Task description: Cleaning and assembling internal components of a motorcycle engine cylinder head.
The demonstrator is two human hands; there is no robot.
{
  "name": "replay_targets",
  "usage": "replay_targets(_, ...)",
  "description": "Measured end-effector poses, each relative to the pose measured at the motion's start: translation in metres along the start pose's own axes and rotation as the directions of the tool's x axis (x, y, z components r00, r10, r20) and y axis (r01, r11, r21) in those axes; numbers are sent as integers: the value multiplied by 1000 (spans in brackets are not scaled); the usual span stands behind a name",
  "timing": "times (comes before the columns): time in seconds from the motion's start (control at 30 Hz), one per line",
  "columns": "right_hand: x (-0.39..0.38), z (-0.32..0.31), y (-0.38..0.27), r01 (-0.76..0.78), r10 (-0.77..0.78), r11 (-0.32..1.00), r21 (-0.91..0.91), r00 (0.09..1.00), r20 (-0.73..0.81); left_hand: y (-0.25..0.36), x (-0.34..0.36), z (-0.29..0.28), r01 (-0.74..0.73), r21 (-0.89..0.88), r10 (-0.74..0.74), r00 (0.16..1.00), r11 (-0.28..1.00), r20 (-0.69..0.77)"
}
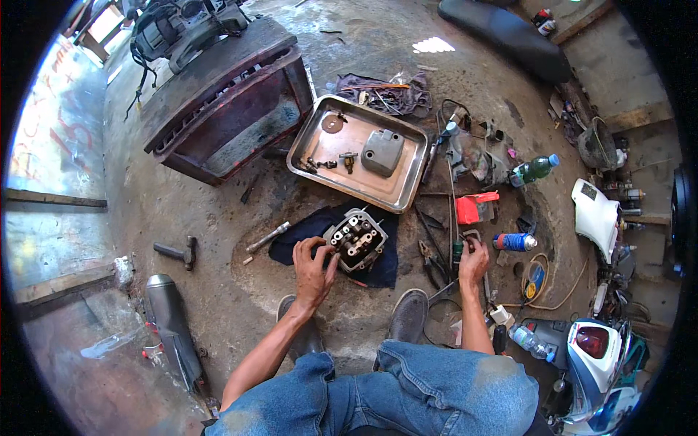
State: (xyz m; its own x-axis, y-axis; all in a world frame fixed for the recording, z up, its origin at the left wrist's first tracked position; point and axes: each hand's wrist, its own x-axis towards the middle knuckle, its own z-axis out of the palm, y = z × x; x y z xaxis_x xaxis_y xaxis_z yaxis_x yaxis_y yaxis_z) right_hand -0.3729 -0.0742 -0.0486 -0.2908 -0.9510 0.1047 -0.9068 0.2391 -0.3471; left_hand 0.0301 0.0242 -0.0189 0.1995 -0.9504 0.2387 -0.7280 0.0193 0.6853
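Note:
A metal engine cylinder head (356,240) lies on a dark blue cloth (291,251) on the floor between my shoes. At its left edge, my left hand (314,272) rests with bent, spread fingers, the fingertips at the rim and not visibly wrapped round it. My right hand (474,263) is over the tools to the right, fingers drawn together by a small greyish piece; what they hold is too small to make out. Close to that hand lie pliers (434,269), a green-handled tool (457,251) and a red box (476,208).
Beyond the cylinder head sits a metal tray (302,156) with a grey cover (383,152) and small parts. A hammer (178,252) and an exhaust muffler (171,312) lie left. At right are a blue spray can (514,242), a green bottle (534,170) and a white fairing (595,218).

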Motion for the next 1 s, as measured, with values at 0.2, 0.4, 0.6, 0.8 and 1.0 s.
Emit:
replay_targets(0.2, -4, -5, -8, -9, 11, 999, 38, 999, -48, -4, 1, -4, -40, 46, 39, 999, 998, 18)
replay_targets(0.4, -63, -42, -115, -5, -58, 883, 469, 991, 120, -2, -1, -5, -5, 20, 4, 999, 1000, 48)
replay_targets(0.6, -115, -20, -197, -71, -258, 778, 624, 870, 420, -6, -2, -2, 71, -15, -69, 995, 997, 77)
replay_targets(0.8, -124, -7, -199, -2, -320, 771, 637, 864, 390, -4, 0, -7, 38, -138, -19, 990, 990, 143)
replay_targets(1.0, -123, -1, -204, -7, -300, 781, 625, 873, 385, -10, -2, 5, -4, -160, 45, 966, 987, 255)
